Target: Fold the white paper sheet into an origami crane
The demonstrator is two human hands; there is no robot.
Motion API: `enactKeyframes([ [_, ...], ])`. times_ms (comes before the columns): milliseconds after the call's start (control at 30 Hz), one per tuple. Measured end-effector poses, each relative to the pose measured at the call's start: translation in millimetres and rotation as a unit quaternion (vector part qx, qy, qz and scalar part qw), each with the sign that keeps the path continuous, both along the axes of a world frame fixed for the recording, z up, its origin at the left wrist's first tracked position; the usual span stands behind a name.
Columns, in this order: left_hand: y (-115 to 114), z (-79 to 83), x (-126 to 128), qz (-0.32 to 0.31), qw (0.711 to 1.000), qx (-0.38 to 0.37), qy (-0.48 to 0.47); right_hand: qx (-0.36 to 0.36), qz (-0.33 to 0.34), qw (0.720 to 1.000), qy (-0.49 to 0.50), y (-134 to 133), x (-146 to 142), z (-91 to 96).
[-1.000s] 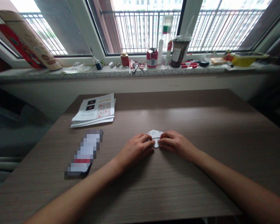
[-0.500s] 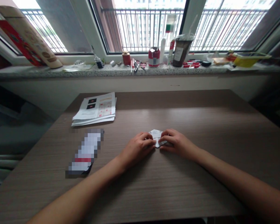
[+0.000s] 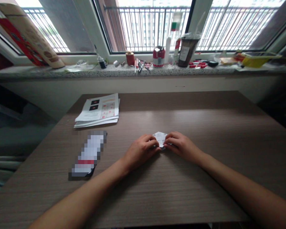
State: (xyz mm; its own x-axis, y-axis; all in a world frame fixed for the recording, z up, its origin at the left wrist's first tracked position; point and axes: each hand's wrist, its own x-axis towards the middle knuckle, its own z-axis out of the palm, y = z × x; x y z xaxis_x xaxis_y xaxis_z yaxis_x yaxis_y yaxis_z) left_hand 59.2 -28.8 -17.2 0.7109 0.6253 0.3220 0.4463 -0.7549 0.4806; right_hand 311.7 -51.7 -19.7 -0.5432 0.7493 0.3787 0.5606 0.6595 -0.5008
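Observation:
A small folded sheet of paper, white with faint print, lies on the brown wood-grain table. My left hand grips its left side, fingers curled over the top and thumb at the near edge. On the opposite side my right hand pinches the paper in the same way. The fingertips of both hands nearly meet at the near edge. Fingers cover the paper's left and right ends, so its full shape is hidden.
Left of my hands lies a phone, its screen pixelated. Behind it is a stack of printed sheets. Along the stone windowsill stand a red can, a dark drink cup, a yellow basket and a tall tube.
The fingers of both hands have shifted slightly at the paper's near edge, and the right thumb has come closer to the left one. The whole view has moved a little.

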Motion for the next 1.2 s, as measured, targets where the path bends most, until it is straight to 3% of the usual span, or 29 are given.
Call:
enactKeyframes([
  [233, -2, 2.1, 5, 0.035, 0.999, -0.002, -0.001, -0.032, 0.006, 0.999, 0.013, 1, 3, 0.0],
  [467, -2, 4.1, 4, -0.001, 0.999, 0.041, 0.031, -0.032, 0.008, 0.999, 0.014, 1, 3, -1.8],
  [667, -1, 0.8, 3, -0.022, 1.000, 0.008, 0.010, -0.017, 0.005, 1.000, -0.009, 0, 2, 0.1],
  [833, -2, 0.6, 6, 0.025, 1.000, -0.005, 0.003, -0.028, -0.002, 1.000, 0.006, 1, 1, -1.3],
  [1033, -1, 3.3, 10, 0.065, 0.994, 0.032, 0.080, -0.034, -0.023, 0.999, 0.009, 3, -5, -3.8],
  [1200, 1, 3.8, 13, 0.082, 0.995, -0.008, 0.062, -0.054, -0.052, 0.997, 0.003, 1, -9, -1.0],
])
